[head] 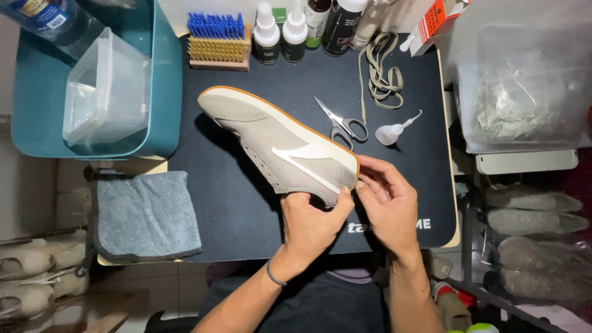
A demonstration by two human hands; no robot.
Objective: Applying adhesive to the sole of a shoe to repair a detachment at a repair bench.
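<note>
My left hand (pixel 311 222) clamps the heel end of the shoe (pixel 280 145) from below, thumb up over the collar; my right hand (pixel 385 203) pinches the heel's back edge with its fingertips. The shoe hangs above the mat (pixel 246 216), tipped on its side, toe pointing away from me. It looks light for its size: soft suede upper that would dent under a squeeze, a firmer sole rim better for gripping. The heel counter seems the stiffest hold. Beyond the shoe lie scissors (pixel 342 126), a small dropper bottle (pixel 391 131) and loose laces (pixel 382 74); a grey cloth (pixel 145 213) sits left of the shoe.
</note>
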